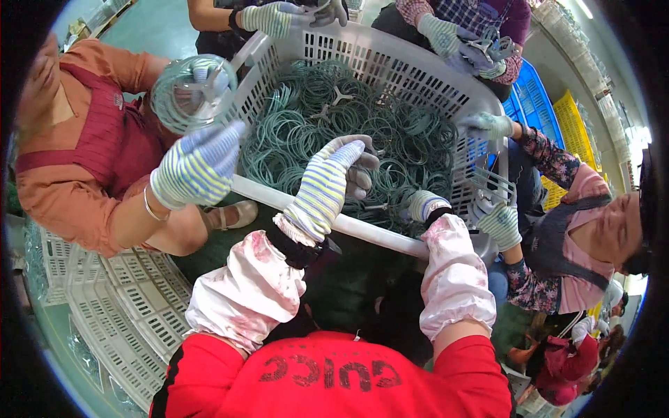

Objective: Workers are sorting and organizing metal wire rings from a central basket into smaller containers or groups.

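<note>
A large pale plastic crate with slotted walls stands in front of me. It holds a tangled heap of thin greenish rings, with a few pale three-armed pieces among them. My left hand, in a striped glove with grey fingertips, hovers above the crate's near side. Its fingers are loosely bent and apart, and I see nothing in them. Inside the crate's near right part, my right hand, gloved too, reaches down at the rings. Its fingertips are partly hidden, so their grip does not show.
Co-workers in gloves surround the crate. At left, one person's hand is close to my left hand, beside a bundle of rings. Another's hand is near the right wall. Stacked pale crates stand lower left; blue and yellow crates stand right.
</note>
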`<state>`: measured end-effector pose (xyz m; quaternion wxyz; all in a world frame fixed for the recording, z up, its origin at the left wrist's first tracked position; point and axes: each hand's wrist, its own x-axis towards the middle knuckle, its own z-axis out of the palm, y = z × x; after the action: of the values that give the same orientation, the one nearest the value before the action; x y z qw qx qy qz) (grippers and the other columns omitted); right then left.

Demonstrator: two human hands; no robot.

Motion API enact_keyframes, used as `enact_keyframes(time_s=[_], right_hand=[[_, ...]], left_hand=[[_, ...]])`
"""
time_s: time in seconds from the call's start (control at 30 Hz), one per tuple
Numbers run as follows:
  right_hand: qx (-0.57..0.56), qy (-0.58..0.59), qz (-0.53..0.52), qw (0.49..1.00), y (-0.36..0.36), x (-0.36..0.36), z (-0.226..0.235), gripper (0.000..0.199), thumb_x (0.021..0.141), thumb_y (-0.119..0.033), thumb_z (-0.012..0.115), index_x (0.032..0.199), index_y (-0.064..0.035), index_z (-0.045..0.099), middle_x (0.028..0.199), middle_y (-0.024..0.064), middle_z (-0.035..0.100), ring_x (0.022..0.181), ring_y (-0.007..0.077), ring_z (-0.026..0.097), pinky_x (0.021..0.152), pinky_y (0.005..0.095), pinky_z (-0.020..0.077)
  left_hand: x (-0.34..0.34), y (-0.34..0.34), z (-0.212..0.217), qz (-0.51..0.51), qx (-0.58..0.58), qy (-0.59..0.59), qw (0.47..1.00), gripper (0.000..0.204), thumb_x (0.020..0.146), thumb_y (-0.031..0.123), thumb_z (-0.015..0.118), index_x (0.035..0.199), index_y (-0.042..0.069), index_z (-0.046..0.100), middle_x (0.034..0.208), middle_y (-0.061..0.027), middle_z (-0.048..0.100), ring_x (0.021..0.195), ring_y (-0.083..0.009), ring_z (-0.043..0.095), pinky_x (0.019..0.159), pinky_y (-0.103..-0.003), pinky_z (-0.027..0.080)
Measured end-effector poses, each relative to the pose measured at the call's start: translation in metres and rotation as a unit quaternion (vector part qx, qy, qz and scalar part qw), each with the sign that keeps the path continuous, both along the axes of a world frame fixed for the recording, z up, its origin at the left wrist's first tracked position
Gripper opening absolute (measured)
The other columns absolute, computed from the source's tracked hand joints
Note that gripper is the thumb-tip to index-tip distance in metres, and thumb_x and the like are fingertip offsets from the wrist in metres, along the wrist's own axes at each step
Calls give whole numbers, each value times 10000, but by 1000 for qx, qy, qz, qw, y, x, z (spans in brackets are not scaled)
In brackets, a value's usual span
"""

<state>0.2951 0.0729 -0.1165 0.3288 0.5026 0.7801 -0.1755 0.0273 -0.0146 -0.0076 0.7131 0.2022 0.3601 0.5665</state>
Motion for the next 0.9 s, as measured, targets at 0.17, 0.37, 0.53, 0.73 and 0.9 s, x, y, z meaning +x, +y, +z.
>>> enact_keyframes(time_s=[0.17, 0.37, 0.53, 0.73, 0.9], right_hand=[[40, 112, -55, 991, -1, 0, 21, 418, 969, -433, 551, 1144, -86, 704, 1054, 199, 706, 1003, 402, 655, 903, 448, 513], [147, 528, -249, 798, -15, 3, 80, 367, 989, -340, 601, 1082, -3, 713, 951, 117, 745, 865, 199, 671, 844, 325, 510], [52, 653, -300, 693, -37, -9, 127, 387, 1015, -371, 569, 1086, -25, 727, 988, 54, 745, 919, 125, 670, 845, 277, 501], [-15, 683, -284, 673, -59, -17, 150, 406, 1010, -400, 567, 1069, -31, 726, 1008, 75, 744, 943, 155, 689, 868, 296, 508], [-14, 706, -315, 634, -66, -24, 154, 376, 1021, -372, 563, 1073, -40, 733, 980, 30, 739, 922, 95, 660, 826, 256, 490]], left_hand=[[0, -2, -5, -24, 17, 2, 1000, 274, 1016, 250, 555, 1232, 88, 603, 935, -88, 703, 634, -134, 656, 525, -265, 546], [7, 1, -8, -18, 41, 164, 985, 387, 944, 184, 662, 1302, 76, 558, 1047, -99, 681, 819, -158, 674, 682, -292, 582], [12, -5, -3, 63, 326, 744, 580, 1057, 630, 229, 839, 1532, 138, 296, 1512, -198, 361, 1387, -403, 363, 1157, -523, 270], [27, -12, 10, 10, 404, 791, 460, 1101, 592, 286, 864, 1529, 182, 295, 1549, -184, 312, 1405, -408, 340, 1149, -642, 167], [29, -7, 15, -19, 439, 671, 596, 1074, 588, 171, 852, 1510, 96, 306, 1404, -224, 429, 1272, -414, 455, 1100, -528, 347]])
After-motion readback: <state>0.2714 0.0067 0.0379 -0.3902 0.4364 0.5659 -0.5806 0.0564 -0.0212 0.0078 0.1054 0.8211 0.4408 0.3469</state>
